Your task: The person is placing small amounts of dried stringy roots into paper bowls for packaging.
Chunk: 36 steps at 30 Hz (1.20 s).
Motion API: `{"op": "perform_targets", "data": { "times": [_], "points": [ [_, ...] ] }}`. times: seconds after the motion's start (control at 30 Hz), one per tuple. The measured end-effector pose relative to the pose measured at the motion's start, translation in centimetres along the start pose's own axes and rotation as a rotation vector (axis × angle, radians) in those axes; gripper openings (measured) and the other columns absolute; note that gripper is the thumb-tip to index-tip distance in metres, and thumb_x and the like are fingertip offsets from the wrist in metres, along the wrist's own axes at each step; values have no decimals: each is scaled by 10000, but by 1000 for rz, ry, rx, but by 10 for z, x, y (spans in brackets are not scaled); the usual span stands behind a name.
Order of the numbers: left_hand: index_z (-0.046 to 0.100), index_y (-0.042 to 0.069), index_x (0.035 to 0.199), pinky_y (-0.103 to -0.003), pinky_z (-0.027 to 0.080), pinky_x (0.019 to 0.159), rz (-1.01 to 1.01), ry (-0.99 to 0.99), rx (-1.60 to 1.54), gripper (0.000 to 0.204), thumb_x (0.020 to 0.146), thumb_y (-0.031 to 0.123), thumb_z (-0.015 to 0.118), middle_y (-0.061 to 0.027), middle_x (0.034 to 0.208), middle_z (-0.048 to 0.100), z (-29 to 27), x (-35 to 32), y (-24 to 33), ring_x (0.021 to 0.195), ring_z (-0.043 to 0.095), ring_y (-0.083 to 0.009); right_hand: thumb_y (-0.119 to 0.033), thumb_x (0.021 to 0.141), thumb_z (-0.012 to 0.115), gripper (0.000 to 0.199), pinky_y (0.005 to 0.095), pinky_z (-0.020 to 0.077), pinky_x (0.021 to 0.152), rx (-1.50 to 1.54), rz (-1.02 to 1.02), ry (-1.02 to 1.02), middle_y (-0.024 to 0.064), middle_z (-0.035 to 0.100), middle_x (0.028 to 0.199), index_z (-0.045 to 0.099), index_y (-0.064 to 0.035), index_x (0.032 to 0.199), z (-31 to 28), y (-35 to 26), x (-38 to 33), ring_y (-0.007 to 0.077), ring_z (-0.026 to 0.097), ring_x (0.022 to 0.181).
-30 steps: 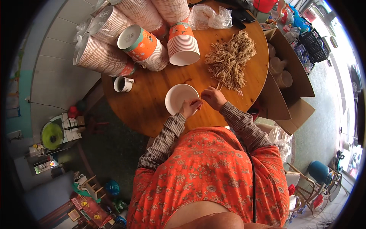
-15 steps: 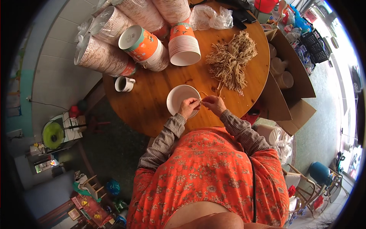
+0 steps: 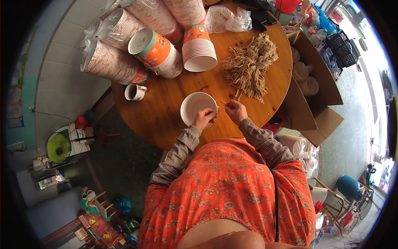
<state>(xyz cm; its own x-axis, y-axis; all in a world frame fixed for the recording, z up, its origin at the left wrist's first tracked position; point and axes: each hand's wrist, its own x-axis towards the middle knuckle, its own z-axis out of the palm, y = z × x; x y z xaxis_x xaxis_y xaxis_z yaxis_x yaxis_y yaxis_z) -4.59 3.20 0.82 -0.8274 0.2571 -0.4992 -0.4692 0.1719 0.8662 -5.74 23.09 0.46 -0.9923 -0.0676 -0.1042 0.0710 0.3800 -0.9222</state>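
Note:
A white paper bucket stands at the near side of the round wooden table, its mouth facing up. Closed on the bucket's near right rim is my left hand, fingers bent over the edge. To the right of it, my right hand pinches a thin tan cord that loops over to the bucket's rim. Whether the cord passes through the wall there is too small to tell. Beyond my right hand lies a shaggy bundle of tan cords.
Stacks of orange-printed paper buckets crowd the far left of the table. A mug sits by the left edge. Clear plastic bags lie at the back. An open cardboard box with white buckets stands to the right.
My right hand has moved slightly up and away from my left, with the cord between them. The left hand's fingers have shifted a little on the rim.

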Motion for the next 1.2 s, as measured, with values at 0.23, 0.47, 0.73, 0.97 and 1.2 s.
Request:
{"op": "perform_targets", "data": {
  "times": [0.23,0.47,0.73,0.97,1.2],
  "points": [
    [653,-2,950,-198,478,631,-71,28,-482,159,856,124,628,-16,817,652,11,1,10,681,576,-74,-171,768,609,126,387,495,664,-305,-399,-125,103,563,792,611,-78,854,-5,-34,-17,287,584,795],
    [662,-23,977,-231,489,618,79,39,238,215,853,150,632,-42,790,669,14,-2,14,683,603,-90,-156,807,625,149,315,503,623,-88,-176,-129,79,594,816,645,-34,891,2,-17,-7,205,612,709],
    [653,-25,953,-228,487,594,171,86,70,197,878,149,602,-43,782,664,11,1,3,673,603,-87,-113,859,600,169,246,519,622,414,168,-392,57,647,885,639,-12,989,5,2,0,99,620,714],
    [635,-26,898,-232,504,591,189,130,-56,177,884,145,594,-44,775,652,11,5,-6,669,609,-93,-130,846,603,155,254,528,627,289,174,-307,70,650,774,621,7,918,10,-3,-6,113,631,712],
    [618,-10,839,-247,510,588,164,224,5,131,867,118,610,-35,745,640,11,-1,13,658,606,-95,-163,802,629,179,290,491,600,91,8,-180,88,623,703,627,2,870,13,-11,-10,137,598,636]
  ]
}}
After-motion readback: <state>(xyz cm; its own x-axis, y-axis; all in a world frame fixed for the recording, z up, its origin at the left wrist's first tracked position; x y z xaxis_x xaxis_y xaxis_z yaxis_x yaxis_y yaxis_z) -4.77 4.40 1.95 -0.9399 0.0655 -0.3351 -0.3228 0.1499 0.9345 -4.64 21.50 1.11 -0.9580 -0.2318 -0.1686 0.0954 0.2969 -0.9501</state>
